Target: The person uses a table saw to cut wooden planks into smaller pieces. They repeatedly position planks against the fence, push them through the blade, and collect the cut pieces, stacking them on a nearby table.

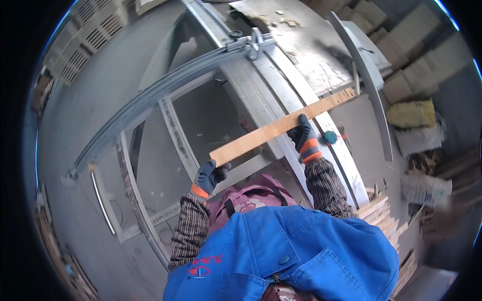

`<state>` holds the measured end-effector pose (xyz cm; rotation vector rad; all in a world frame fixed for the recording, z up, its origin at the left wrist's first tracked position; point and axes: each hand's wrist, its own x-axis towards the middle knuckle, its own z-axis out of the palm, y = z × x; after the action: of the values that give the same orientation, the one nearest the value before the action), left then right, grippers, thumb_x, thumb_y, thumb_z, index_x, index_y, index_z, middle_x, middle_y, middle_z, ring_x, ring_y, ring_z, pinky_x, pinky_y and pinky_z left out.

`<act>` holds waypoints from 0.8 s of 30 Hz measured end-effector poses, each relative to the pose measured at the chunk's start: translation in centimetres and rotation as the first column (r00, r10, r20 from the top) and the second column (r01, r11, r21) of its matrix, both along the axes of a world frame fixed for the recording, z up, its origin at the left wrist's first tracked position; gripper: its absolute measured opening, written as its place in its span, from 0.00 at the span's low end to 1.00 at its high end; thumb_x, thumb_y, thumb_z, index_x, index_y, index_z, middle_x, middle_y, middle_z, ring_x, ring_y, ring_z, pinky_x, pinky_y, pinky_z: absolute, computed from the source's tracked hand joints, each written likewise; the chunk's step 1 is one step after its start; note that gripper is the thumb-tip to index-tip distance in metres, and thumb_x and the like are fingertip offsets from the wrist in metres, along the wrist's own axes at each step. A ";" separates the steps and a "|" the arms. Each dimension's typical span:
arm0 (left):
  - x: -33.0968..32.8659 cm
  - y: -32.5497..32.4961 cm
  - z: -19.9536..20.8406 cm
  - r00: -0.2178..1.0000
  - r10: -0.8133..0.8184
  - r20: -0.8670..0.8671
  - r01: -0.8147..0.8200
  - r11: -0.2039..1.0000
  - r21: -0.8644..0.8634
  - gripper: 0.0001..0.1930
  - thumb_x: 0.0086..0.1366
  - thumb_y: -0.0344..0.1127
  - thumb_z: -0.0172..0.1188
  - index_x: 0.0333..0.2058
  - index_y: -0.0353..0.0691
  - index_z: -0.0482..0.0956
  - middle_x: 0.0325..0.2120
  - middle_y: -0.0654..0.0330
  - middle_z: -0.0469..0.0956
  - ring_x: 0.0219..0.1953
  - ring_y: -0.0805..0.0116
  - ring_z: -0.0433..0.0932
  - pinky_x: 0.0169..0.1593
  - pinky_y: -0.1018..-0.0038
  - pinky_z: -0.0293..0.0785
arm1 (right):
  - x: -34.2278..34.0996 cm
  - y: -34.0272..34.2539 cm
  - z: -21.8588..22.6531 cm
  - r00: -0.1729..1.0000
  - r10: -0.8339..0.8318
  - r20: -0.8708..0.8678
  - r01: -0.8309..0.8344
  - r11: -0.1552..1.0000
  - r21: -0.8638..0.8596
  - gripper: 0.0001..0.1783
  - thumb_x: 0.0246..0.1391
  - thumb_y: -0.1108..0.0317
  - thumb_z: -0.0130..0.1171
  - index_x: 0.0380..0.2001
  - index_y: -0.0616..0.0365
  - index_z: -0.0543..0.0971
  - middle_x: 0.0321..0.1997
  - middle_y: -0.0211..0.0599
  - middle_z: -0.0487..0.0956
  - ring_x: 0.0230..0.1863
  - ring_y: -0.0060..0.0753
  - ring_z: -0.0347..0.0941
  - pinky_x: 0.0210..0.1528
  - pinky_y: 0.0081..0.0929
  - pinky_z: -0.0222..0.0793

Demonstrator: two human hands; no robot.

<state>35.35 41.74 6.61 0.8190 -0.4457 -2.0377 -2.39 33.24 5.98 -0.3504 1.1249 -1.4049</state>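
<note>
A long, narrow strip of wood (pixel 268 131) lies slantwise across in front of me, its far right end rough and splintered. My left hand (pixel 210 175), in a dark glove with an orange cuff, is closed on the strip's near left end. My right hand (pixel 304 136), gloved the same way, grips it nearer the middle, thumb on top and the other fingers hidden beneath. Under the strip runs the long metal bed (pixel 266 85) of a machine that looks like a sliding table saw. Beside my right hand, a round green thing (pixel 330 137) sits on the bed.
An open metal frame (pixel 170 125) with crossbars extends left, bordered by a long rail (pixel 150 93). A long grey panel (pixel 369 83) stands to the right. Wood scraps (pixel 288 22) litter the far tabletop. Stacked wood strips (pixel 379 213), sacks (pixel 411 114) and cardboard (pixel 416 70) line the right.
</note>
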 end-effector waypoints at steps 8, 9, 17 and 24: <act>-3.9 -7.5 -2.8 0.825 0.501 0.262 -0.546 0.826 0.140 0.17 0.68 0.40 0.56 0.49 0.35 0.71 0.35 0.53 0.79 0.32 0.63 0.80 0.36 0.69 0.81 | 1.7 -10.8 -3.3 0.965 0.260 0.020 -0.260 0.953 0.158 0.24 0.56 0.41 0.59 0.40 0.50 0.77 0.30 0.34 0.81 0.23 0.29 0.76 0.26 0.22 0.72; -4.0 -8.3 -3.1 0.805 0.548 0.228 -0.588 0.790 0.176 0.16 0.66 0.38 0.59 0.48 0.37 0.71 0.37 0.54 0.78 0.34 0.61 0.80 0.36 0.70 0.82 | 1.5 -11.6 -2.1 0.942 0.337 -0.005 -0.325 0.913 0.247 0.23 0.56 0.42 0.59 0.39 0.50 0.78 0.30 0.33 0.81 0.24 0.29 0.77 0.27 0.22 0.72; -3.7 -11.9 -6.5 0.730 0.615 0.300 -0.675 0.719 0.168 0.18 0.62 0.34 0.64 0.50 0.43 0.72 0.40 0.58 0.78 0.40 0.63 0.79 0.38 0.72 0.82 | -3.0 -23.4 -4.3 0.326 0.473 -0.819 -0.485 0.827 0.285 0.29 0.47 0.42 0.67 0.36 0.60 0.82 0.32 0.40 0.83 0.38 0.33 0.78 0.43 0.30 0.71; -5.4 -20.2 -2.9 0.760 0.531 0.375 -0.587 0.808 0.047 0.23 0.60 0.21 0.61 0.54 0.43 0.72 0.45 0.62 0.76 0.47 0.67 0.76 0.48 0.70 0.80 | -0.6 -34.7 -2.7 0.302 0.291 -0.908 -0.415 0.897 0.149 0.43 0.42 0.41 0.71 0.52 0.65 0.74 0.50 0.51 0.79 0.50 0.44 0.76 0.53 0.35 0.71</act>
<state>29.97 21.52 3.72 1.2540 -0.1829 -1.3757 -2.96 -1.50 3.25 -1.5483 1.7060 -0.7791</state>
